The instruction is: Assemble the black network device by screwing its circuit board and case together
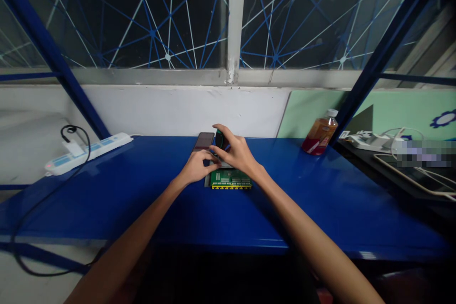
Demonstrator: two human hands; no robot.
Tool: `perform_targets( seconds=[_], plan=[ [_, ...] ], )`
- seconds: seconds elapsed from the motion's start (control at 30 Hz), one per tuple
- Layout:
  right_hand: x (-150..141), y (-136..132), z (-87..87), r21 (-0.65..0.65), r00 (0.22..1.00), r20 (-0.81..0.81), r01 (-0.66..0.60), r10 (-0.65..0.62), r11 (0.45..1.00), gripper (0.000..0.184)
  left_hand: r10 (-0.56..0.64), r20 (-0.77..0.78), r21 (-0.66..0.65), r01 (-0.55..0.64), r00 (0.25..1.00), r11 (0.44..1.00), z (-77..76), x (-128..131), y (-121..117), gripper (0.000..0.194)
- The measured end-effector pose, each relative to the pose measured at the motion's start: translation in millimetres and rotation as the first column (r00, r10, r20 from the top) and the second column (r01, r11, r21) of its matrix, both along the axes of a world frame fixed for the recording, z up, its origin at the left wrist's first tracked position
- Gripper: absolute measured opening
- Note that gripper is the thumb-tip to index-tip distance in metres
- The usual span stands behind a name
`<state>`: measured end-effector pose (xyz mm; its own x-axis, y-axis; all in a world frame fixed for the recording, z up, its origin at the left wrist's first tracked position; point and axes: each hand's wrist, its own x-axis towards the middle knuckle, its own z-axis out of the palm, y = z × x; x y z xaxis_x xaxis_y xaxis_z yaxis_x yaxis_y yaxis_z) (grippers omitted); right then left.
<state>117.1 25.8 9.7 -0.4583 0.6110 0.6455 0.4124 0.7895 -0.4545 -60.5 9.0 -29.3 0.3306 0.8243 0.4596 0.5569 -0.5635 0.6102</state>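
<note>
A green circuit board [231,179] with a yellow front edge lies on the blue table [142,199], near its far side. My left hand [198,165] rests at the board's left rear corner, fingers curled and pinched on something I cannot make out. My right hand [235,152] hovers over the back of the board, fingers bent around a dark round object [219,138]. A dark phone [204,141] lies flat just behind my left hand.
A white power strip [89,151] with a plugged charger and black cable lies at the far left. A bottle of amber drink [320,134] stands at the far right. Beyond it a neighbouring desk [409,171] holds white cables and devices. A white wall and window stand behind.
</note>
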Motion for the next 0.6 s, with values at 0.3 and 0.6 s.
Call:
perform_targets(
  seconds=[0.3,0.6],
  plan=[
    [2.1,-4.4,3.8,-0.018,1.000,-0.004,-0.016,0.016,1.000,0.066,-0.032,0.014,-0.037,0.032,0.999,0.999,0.7,-0.6,1.2,0.016],
    [4.4,-4.5,5.0,-0.051,0.998,0.065,-0.001,0.005,0.999,0.073,-0.038,-0.059,-0.031,0.037,0.998,0.999,4.3,-1.5,-0.7,0.020]
  ],
)
